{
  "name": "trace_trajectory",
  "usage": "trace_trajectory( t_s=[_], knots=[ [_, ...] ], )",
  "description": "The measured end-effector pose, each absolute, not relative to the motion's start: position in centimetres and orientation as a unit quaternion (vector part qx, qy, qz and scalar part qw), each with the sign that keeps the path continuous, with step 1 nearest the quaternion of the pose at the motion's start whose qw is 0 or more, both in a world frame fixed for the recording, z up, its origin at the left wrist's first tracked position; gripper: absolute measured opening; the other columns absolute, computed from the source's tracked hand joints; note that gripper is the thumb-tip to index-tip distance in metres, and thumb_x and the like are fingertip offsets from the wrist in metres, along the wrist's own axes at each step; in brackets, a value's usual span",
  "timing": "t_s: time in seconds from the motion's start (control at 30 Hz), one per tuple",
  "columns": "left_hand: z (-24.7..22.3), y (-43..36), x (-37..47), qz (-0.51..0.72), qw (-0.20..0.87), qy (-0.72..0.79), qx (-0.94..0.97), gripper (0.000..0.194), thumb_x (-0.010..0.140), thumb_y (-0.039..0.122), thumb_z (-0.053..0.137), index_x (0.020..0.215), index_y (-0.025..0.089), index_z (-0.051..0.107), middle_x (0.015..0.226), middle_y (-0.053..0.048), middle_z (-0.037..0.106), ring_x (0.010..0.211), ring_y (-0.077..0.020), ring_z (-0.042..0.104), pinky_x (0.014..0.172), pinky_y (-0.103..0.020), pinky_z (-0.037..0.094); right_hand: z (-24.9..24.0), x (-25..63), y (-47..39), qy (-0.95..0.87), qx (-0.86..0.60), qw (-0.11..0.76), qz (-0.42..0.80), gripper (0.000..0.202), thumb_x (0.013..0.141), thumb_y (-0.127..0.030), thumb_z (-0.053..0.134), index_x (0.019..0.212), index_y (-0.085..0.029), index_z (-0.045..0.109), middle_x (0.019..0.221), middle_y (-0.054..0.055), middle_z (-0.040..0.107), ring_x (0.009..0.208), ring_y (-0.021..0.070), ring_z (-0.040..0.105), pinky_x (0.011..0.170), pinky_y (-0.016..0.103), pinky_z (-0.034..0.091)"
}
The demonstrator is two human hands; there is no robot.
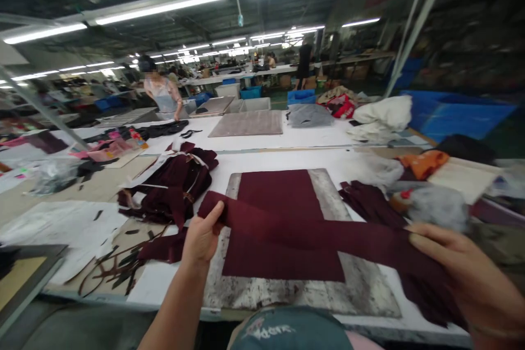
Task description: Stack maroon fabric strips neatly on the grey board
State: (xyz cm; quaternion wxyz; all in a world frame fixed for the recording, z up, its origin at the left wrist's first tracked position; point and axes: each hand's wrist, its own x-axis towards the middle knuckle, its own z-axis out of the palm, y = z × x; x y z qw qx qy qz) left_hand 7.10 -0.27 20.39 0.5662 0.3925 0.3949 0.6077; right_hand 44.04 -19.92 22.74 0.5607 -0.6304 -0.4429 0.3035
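While left hand (200, 238) and right hand (471, 268) fingers pinch the maroon fabric strip (311, 232) taut above the maroon panel (283, 224), uneven tension risks skewed placement.

Deep maroon all across my counter.
My strip of fabric (311, 232) is plain burgundy, matching the square panel (283, 229) on a mottled grey board (365, 284); white counter (262, 161), orange cloth (424, 163), blue bins (459, 115) beyond.
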Motion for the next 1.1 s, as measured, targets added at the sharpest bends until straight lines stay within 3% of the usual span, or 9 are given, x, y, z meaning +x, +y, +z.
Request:
trace_trajectory(
  t_s=[0.1,0.17,0.23,0.33,0.43,0.5,0.7,0.9,1.1],
  knots=[
    [19.9,0.1,7.5,0.638,0.338,0.470,0.507,0.072,0.061,0.038,0.076,0.124,0.017,0.050,0.126,-0.014,0.053,0.120,-0.0293,0.048,0.100,-0.046,0.040,24.7,41.5,-19.6,-0.404,-0.616,0.559,0.380,0.025,0.069,-0.042,0.071,0.069,-0.019,0.061,0.060,-0.001,0.055,0.050,0.0103,0.048,0.045,0.021,0.037],
    [20.7,-1.0,8.5,0.637,0.253,0.432,0.586,0.082,0.064,0.036,0.074,0.136,0.023,0.037,0.142,-0.013,0.037,0.132,-0.0289,0.033,0.108,-0.045,0.029,26.0,39.6,-17.8,-0.467,-0.595,0.525,0.389,0.027,0.071,-0.042,0.070,0.069,-0.016,0.062,0.061,-0.002,0.054,0.053,0.0087,0.046,0.048,0.020,0.035],
    [22.1,-3.0,10.4,0.578,0.324,0.326,0.675,0.077,0.070,0.036,0.070,0.138,0.027,0.035,0.145,-0.010,0.035,0.134,-0.0274,0.030,0.110,-0.043,0.026,27.3,37.9,-16.0,-0.554,-0.575,0.465,0.381,0.026,0.074,-0.041,0.067,0.073,-0.015,0.065,0.065,-0.002,0.056,0.057,0.0085,0.047,0.052,0.020,0.035],
    [24.1,-5.9,14.2,0.372,0.570,0.159,0.715,0.068,0.072,0.036,0.069,0.134,0.024,0.043,0.129,-0.012,0.054,0.122,-0.0271,0.046,0.102,-0.040,0.036,29.0,36.0,-14.4,-0.658,-0.539,0.376,0.368,0.025,0.080,-0.039,0.062,0.080,-0.015,0.068,0.069,-0.002,0.058,0.061,0.0087,0.048,0.056,0.020,0.037],
    [24.5,-6.6,17.0,0.219,0.711,0.131,0.656,0.045,0.067,0.034,0.073,0.107,0.014,0.064,0.095,-0.010,0.068,0.088,-0.0217,0.063,0.079,-0.033,0.049,30.1,35.5,-14.0,-0.692,-0.513,0.339,0.378,0.025,0.082,-0.037,0.059,0.089,-0.015,0.068,0.075,0.000,0.062,0.067,0.0101,0.051,0.061,0.021,0.040],
    [24.0,-6.2,17.4,0.186,0.750,0.159,0.615,0.030,0.065,0.030,0.075,0.087,0.011,0.067,0.078,-0.006,0.067,0.068,-0.0144,0.061,0.066,-0.026,0.048,30.4,36.1,-14.1,-0.682,-0.506,0.337,0.408,0.026,0.082,-0.035,0.060,0.095,-0.015,0.067,0.084,0.002,0.065,0.073,0.0119,0.055,0.066,0.022,0.043],
    [23.0,-4.8,15.8,0.177,0.791,0.215,0.544,0.027,0.062,0.024,0.078,0.082,0.010,0.066,0.073,-0.005,0.067,0.062,-0.0134,0.061,0.061,-0.025,0.048,29.6,38.6,-14.9,-0.599,-0.528,0.417,0.433,0.041,0.071,-0.029,0.072,0.109,-0.016,0.062,0.093,0.004,0.066,0.078,0.0138,0.059,0.069,0.025,0.047],
    [23.0,-5.3,16.4,0.198,0.767,0.246,0.558,0.026,0.062,0.027,0.078,0.079,0.011,0.066,0.071,-0.004,0.067,0.059,-0.0121,0.059,0.057,-0.023,0.047,28.8,38.7,-15.4,-0.568,-0.553,0.488,0.366,0.027,0.067,-0.034,0.075,0.080,-0.013,0.064,0.075,0.001,0.063,0.069,0.0124,0.056,0.064,0.024,0.045],
    [23.5,-5.9,17.0,0.207,0.731,0.248,0.602,0.026,0.070,0.035,0.071,0.083,0.013,0.067,0.073,-0.004,0.067,0.063,-0.0141,0.060,0.059,-0.024,0.048,28.2,38.8,-15.9,-0.570,-0.570,0.509,0.303,0.027,0.073,-0.040,0.068,0.078,-0.014,0.064,0.069,-0.001,0.059,0.064,0.0108,0.052,0.058,0.021,0.041]
  ],
)
